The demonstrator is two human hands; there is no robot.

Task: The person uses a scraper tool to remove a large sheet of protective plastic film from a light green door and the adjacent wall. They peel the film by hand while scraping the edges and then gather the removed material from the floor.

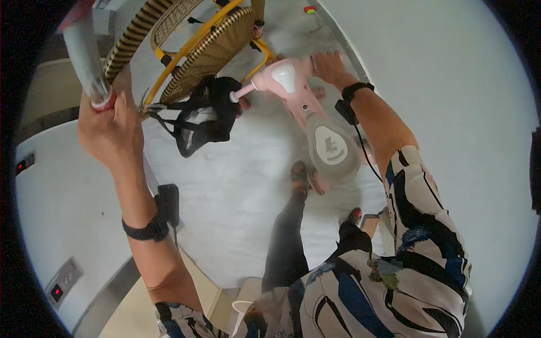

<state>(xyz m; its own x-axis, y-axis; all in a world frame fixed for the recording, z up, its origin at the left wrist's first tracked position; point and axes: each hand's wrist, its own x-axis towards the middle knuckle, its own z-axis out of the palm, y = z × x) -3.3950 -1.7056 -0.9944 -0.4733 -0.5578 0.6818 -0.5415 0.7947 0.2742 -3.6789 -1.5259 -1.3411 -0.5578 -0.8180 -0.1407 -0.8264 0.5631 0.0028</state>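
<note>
My left hand (112, 126) is wrapped around a silver metal pole (82, 55) with a pinkish-red collar at the fist; what lies at the pole's lower end is hidden. Close behind that fist runs a striped woven rim (135, 38). My right hand (331, 67) holds the right end of the handlebar on a pink child's ride-on toy (306, 105). The toy has a grey seat (331, 148) with a pale printed panel. Its left handlebar grip (246, 91) points toward a black strapped bag (211, 114).
A wicker chair (207, 55) with a yellow frame lies tipped beyond the bag. A small red and green object (309, 9) rests by the right wall (444, 84). At left, the wall carries a switch panel (65, 281). A whitish floor (224, 203) stretches between.
</note>
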